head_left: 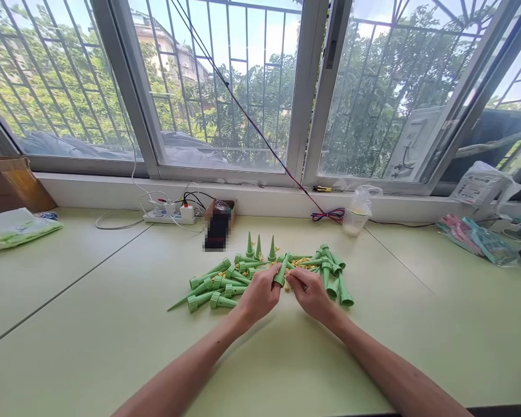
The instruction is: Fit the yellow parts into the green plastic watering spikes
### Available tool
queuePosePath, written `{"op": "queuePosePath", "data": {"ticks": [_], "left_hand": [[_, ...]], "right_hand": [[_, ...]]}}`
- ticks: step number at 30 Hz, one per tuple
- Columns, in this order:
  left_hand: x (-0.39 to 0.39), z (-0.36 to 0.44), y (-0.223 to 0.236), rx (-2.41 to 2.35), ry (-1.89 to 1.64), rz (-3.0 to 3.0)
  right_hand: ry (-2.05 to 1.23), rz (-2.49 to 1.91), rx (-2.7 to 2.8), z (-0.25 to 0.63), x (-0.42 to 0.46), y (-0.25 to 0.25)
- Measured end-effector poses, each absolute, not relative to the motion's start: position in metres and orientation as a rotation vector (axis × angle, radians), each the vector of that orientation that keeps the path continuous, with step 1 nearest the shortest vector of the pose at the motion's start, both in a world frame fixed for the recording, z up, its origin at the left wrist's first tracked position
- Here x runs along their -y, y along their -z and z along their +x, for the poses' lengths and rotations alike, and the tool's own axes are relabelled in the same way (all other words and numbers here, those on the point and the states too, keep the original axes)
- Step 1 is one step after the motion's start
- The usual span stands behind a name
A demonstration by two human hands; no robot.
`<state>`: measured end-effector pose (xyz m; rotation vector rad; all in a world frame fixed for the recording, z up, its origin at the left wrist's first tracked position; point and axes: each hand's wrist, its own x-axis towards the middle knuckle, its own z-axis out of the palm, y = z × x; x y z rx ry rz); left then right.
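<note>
My left hand [259, 293] is closed around a green plastic cone-shaped spike [282, 270], its narrow tip pointing up and away and its wide end toward me. Close beside that wide end, my right hand [311, 294] is pinched; whatever its fingertips hold is too small to make out. Several capped green spikes [202, 299] lie in a pile to the left of my hands. More spikes [341, 289] lie to the right, and three spikes [249, 245] stand upright behind. Small yellow pieces [304, 262] are scattered among them, partly hidden by my hands.
The pale green table [113, 347] runs up to a window sill. Along the back are a power strip [169, 217] with cables, a small box [220, 223], a cable bundle [330, 215] and a plastic cup [356, 220]. Plastic bags [477, 240] lie at right, another bag [19, 229] at left.
</note>
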<state>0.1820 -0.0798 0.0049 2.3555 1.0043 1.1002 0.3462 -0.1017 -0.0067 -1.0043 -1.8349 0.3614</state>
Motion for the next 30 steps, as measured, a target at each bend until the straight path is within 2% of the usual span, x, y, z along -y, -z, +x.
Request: {"op": "queuePosePath", "data": {"ticks": [13, 23, 30], "left_hand": [[0.0805, 0.1815, -0.0070, -1.081, -1.106, 2.372], [0.0831, 0.1843, -0.0066, -1.106, -1.105, 2.417], [0.0827, 0.1837, -0.0034, -1.089, -1.098, 2.451]], "right_hand": [[-0.360, -1.105, 1.734, 0.3463, 0.1003, 0.0112], [-0.501, -1.126, 1.671, 0.3440, 0.1012, 0.0116], [-0.846, -1.117, 1.494, 0.3408, 0.1032, 0.0105]]}}
